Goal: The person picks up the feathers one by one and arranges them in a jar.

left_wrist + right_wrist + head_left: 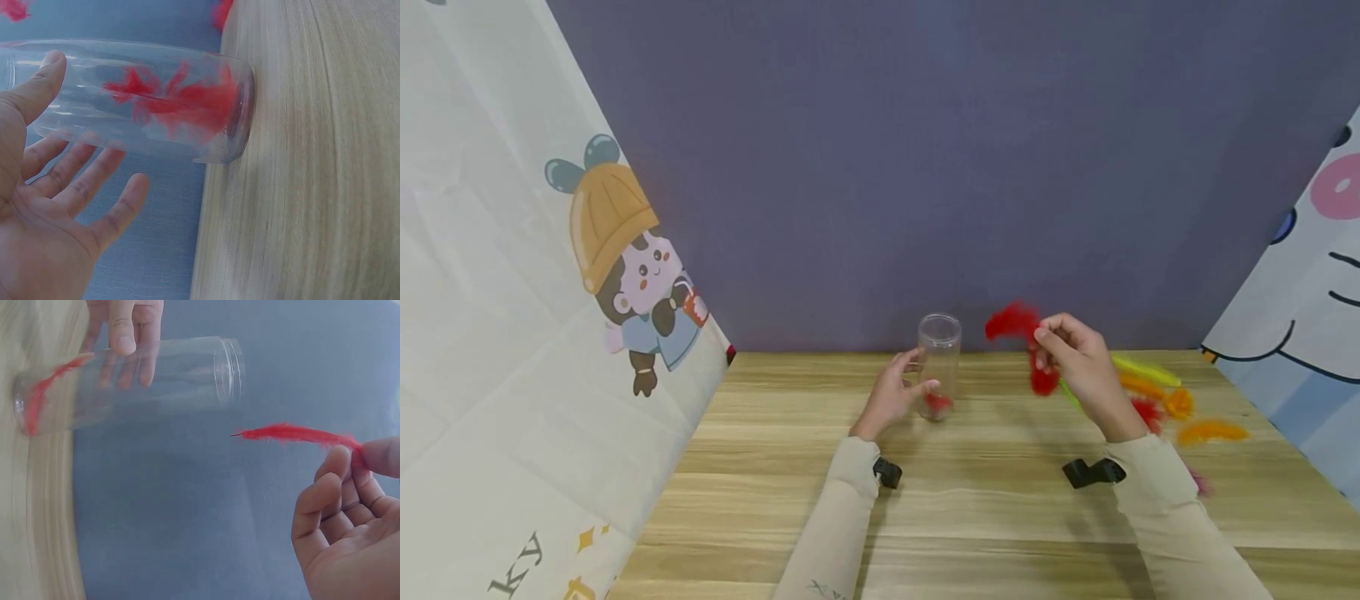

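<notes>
A clear cylindrical jar (950, 354) with an uncovered mouth stands upright on the wooden table. At its bottom lies a red feather (194, 106), seen through the wall. My left hand (891, 396) holds the jar from the left, thumb in front and fingers behind. To the right of the jar and raised above the table, my right hand (1082, 367) pinches another red feather (294, 432) between thumb and fingers. Its free end points toward the jar's mouth. More red fluff (1043, 382) shows below the right hand; whether it belongs to the same feather, I cannot tell.
Loose feathers lie on the table to the right, partly behind my right arm: a yellow feather (1146, 370), an orange feather (1212, 431), a red one (1146, 412) and a purple bit (1202, 482). A dark backdrop (925, 167) rises behind the table, with printed cloths on both sides.
</notes>
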`<action>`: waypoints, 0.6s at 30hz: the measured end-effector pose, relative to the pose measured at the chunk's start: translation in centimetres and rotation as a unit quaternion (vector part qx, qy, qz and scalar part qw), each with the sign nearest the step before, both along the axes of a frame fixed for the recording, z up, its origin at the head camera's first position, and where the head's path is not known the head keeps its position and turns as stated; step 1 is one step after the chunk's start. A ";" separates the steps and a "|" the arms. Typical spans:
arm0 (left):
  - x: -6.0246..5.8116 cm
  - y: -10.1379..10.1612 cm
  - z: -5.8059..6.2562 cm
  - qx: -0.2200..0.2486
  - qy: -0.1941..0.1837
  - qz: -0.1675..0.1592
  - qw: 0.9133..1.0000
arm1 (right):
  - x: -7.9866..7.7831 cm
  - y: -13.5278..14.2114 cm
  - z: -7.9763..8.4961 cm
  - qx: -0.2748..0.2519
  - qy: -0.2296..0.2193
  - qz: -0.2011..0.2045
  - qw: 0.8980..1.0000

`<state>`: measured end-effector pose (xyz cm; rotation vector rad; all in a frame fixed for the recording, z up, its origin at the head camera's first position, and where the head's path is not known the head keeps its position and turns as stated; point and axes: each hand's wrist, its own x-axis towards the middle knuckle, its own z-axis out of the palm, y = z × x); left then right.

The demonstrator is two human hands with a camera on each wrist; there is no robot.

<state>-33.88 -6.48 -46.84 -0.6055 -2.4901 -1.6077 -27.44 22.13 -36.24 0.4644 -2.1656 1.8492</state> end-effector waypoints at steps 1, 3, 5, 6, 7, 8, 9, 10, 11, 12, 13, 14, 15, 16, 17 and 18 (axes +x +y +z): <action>0.0 0.0 0.0 0.001 0.001 -0.001 1.000 | 0.0 -0.1 0.1 -0.005 0.005 0.003 1.000; -0.1 0.0 -0.1 0.000 0.003 -0.002 1.000 | -0.1 -0.3 0.2 -0.016 0.013 0.009 1.000; -0.2 0.1 -0.1 -0.002 0.004 -0.002 1.000 | -0.2 -0.5 0.3 -0.025 0.017 0.013 0.999; -0.2 0.1 -0.1 -0.004 0.005 -0.002 1.000 | -0.3 -0.6 0.4 -0.027 0.019 0.014 0.999; -0.2 0.1 -0.1 -0.006 0.006 -0.002 1.000 | -0.3 -0.7 0.4 -0.031 0.021 0.015 0.999; -0.3 0.0 -0.2 -0.010 0.007 -0.002 1.000 | -0.3 -0.8 0.5 -0.034 0.021 0.016 0.999; -0.3 0.0 -0.2 -0.012 0.007 -0.002 1.000 | -0.4 -0.9 0.6 -0.036 0.022 0.016 0.999; -0.3 0.0 -0.2 -0.012 0.007 -0.002 1.000 | -0.4 -1.1 0.7 -0.035 0.024 0.016 0.999; -0.3 0.0 -0.2 -0.014 0.009 -0.003 1.000 | -0.4 -1.2 0.8 -0.035 0.025 0.017 0.999; -0.4 0.0 -0.2 -0.013 0.009 -0.003 1.000 | -0.4 -1.3 0.8 -0.035 0.027 0.018 0.999; -0.4 0.0 -0.1 -0.013 0.009 -0.003 1.000 | -0.4 -1.4 0.9 -0.036 0.028 0.020 0.999; -0.4 0.0 -0.1 -0.013 0.009 -0.003 1.000 | -0.4 -1.5 1.0 -0.035 0.028 0.021 0.999; -0.3 0.0 -0.1 -0.012 0.008 -0.004 1.000 | -0.5 -1.6 1.0 -0.031 0.029 0.021 0.999; -0.3 0.0 -0.1 -0.011 0.008 -0.004 1.000 | -0.5 -1.7 1.1 -0.028 0.030 0.021 0.999; -0.3 0.0 -0.2 -0.010 0.008 -0.005 1.000 | -0.5 -1.8 1.2 -0.028 0.030 0.023 0.999; -0.3 0.0 -0.2 -0.009 0.008 -0.005 1.000 | -0.5 -1.9 1.2 -0.026 0.030 0.023 0.999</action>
